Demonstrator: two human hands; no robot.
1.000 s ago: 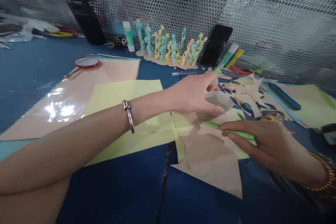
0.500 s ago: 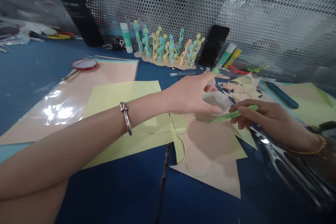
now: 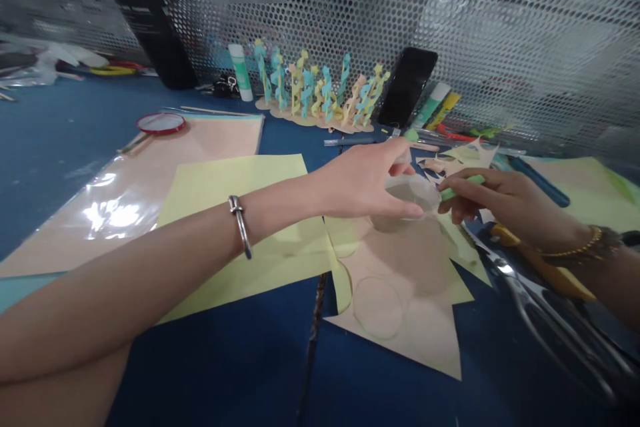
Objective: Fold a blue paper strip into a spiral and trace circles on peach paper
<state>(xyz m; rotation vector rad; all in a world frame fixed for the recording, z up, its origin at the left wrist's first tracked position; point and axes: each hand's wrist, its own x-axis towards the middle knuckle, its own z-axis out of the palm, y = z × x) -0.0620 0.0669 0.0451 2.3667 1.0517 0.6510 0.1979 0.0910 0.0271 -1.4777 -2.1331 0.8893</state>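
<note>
My left hand (image 3: 365, 177) spans a clear round plastic container (image 3: 417, 193), thumb on the near side and fingers on the far side. Under the container lies a pale peach paper sheet (image 3: 430, 280) with cut-out curves along its left edge. A green circle outline (image 3: 379, 308) is drawn on that sheet. Between the fingers of my right hand (image 3: 505, 203) is a green marker (image 3: 465, 188); its tip is at the container's right rim. Yellow paper (image 3: 240, 187) lies beneath my left forearm.
Large silver scissors (image 3: 530, 300) and a yellow-handled tool (image 3: 570, 280) lie at right. Paper scraps (image 3: 475, 153) are behind my right hand. Along the mesh wall stand twisted paper sticks (image 3: 325, 93), a glue stick (image 3: 241, 73) and a phone (image 3: 407, 83). A red-rimmed round lens (image 3: 161, 123) rests at left.
My right hand has moved slightly up with the green marker, from the container's front edge round to its right side. My left hand and the container stay in place.
</note>
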